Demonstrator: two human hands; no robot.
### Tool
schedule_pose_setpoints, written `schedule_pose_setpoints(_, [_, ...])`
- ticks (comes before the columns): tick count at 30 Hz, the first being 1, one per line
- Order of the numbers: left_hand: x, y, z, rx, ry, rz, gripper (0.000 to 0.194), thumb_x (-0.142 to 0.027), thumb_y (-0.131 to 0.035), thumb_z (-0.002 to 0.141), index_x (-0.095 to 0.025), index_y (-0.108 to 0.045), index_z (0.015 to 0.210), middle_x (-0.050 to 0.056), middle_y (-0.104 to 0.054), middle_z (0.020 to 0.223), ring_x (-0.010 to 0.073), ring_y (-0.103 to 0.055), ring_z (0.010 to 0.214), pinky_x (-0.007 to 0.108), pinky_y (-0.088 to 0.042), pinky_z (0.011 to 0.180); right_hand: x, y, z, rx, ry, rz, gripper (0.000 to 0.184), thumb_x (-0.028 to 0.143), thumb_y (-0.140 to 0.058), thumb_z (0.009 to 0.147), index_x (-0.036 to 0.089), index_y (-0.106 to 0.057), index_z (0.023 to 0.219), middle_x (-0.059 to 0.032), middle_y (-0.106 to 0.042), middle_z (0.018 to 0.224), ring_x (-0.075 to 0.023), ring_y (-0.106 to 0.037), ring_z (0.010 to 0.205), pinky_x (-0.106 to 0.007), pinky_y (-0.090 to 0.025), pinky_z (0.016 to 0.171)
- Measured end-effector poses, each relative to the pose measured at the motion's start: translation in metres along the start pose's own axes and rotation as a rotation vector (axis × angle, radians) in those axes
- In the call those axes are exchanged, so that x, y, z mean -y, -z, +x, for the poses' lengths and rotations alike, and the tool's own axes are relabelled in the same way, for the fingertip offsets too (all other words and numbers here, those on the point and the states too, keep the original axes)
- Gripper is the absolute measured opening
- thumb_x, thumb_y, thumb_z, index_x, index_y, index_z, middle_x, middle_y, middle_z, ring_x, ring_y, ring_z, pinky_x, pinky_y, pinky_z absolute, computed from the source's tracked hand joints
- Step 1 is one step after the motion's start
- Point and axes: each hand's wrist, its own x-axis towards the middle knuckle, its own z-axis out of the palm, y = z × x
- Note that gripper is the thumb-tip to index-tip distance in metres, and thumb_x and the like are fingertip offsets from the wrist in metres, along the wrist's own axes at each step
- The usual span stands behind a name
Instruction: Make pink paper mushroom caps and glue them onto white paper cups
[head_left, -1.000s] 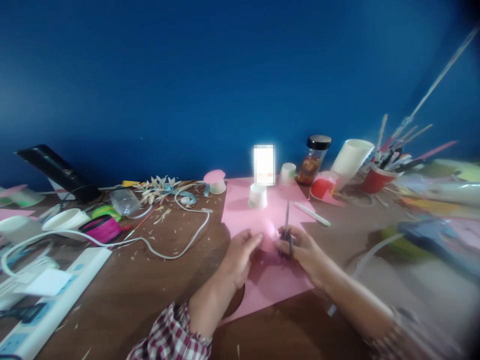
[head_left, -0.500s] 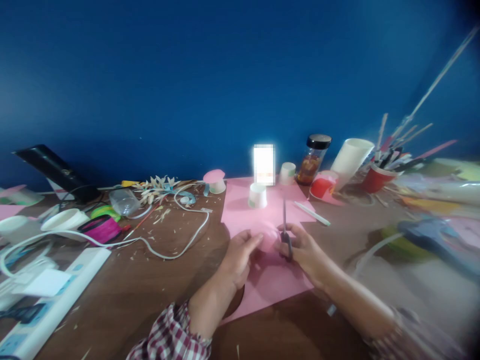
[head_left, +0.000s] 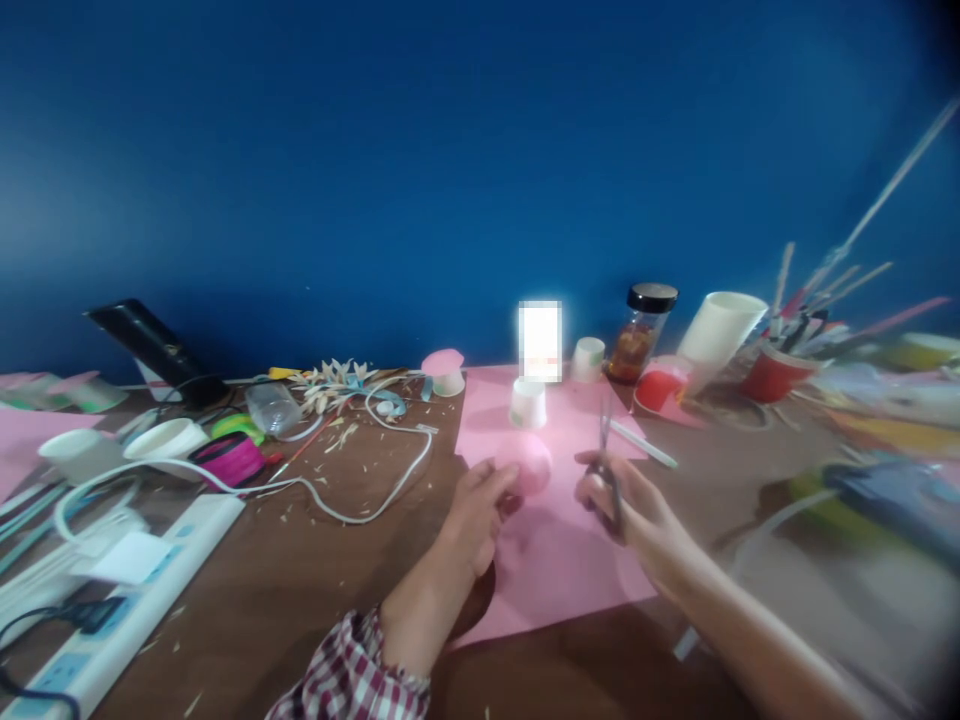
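My left hand (head_left: pixel 480 505) pinches a small round pink paper piece (head_left: pixel 527 463) and holds it just above the large pink paper sheet (head_left: pixel 551 555) on the brown table. My right hand (head_left: pixel 626 505) grips a pair of scissors (head_left: pixel 606 455) with the blades pointing up and away, a short gap to the right of the pink piece. A small white paper cup (head_left: pixel 528 402) stands upside down on the sheet just beyond my hands. A white pen (head_left: pixel 643 444) lies at the sheet's right edge.
At the back stand a dark-lidded jar (head_left: pixel 640 332), a tipped white cup (head_left: pixel 718 324), a red cup of sticks (head_left: pixel 774 373) and a pink-topped cup (head_left: pixel 445 369). A white cable (head_left: pixel 352 505), power strip (head_left: pixel 120 610), pink spool (head_left: pixel 226 460) and scraps lie left. Blurred clutter fills the right.
My right hand with the scissors has moved right, away from the pink piece. My left hand lifted the round piece slightly. The camera view shifted a little.
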Motion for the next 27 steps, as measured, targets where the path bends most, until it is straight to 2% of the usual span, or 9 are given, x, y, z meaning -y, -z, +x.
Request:
schedule_pose_setpoints(3, [-0.005,0.002,0.004,-0.053,-0.046,-0.040,0.025,-0.027,-0.078,0.059,-0.015,-0.063,0.074,0.000,-0.064,0.071,0.0099,-0.057,0.065,0.022,-0.040,0.061,0.006,0.002,-0.007,0.289,-0.062,0.013,0.041,0.054,-0.046,0.086,0.018,-0.054,0.103,0.0004,-0.056,0.065,-0.0080,-0.035,0.050,-0.021,-0.023,0.045])
schedule_pose_setpoints(6, [-0.006,0.005,0.007,-0.097,-0.087,-0.038,0.026,-0.028,-0.080,0.056,-0.014,-0.061,0.068,-0.001,-0.061,0.067,0.0098,-0.055,0.062,0.022,-0.038,0.060,0.006,0.001,-0.012,0.410,-0.133,-0.025,0.046,0.058,-0.046,0.085,0.016,-0.058,0.100,-0.0005,-0.056,0.059,-0.0104,-0.041,0.051,-0.023,-0.024,0.047])
schedule_pose_setpoints(14, [-0.003,0.009,0.010,-0.129,-0.120,0.041,0.021,-0.029,-0.077,0.060,-0.016,-0.065,0.071,0.000,-0.061,0.068,0.0101,-0.054,0.062,0.021,-0.039,0.058,0.003,0.000,-0.013,0.490,-0.266,-0.048,0.049,0.057,-0.050,0.083,0.013,-0.059,0.102,0.0002,-0.056,0.057,-0.0102,-0.046,0.051,-0.022,-0.025,0.048])
schedule_pose_setpoints(27, [-0.003,0.007,0.007,-0.038,-0.119,-0.012,0.019,-0.029,-0.075,0.064,-0.014,-0.063,0.064,0.001,-0.061,0.065,0.0097,-0.053,0.061,0.021,-0.039,0.059,0.002,0.000,-0.013,0.501,-0.260,-0.007,0.044,0.053,-0.046,0.087,0.013,-0.058,0.100,0.0013,-0.054,0.056,-0.0086,-0.045,0.049,-0.021,-0.021,0.045])
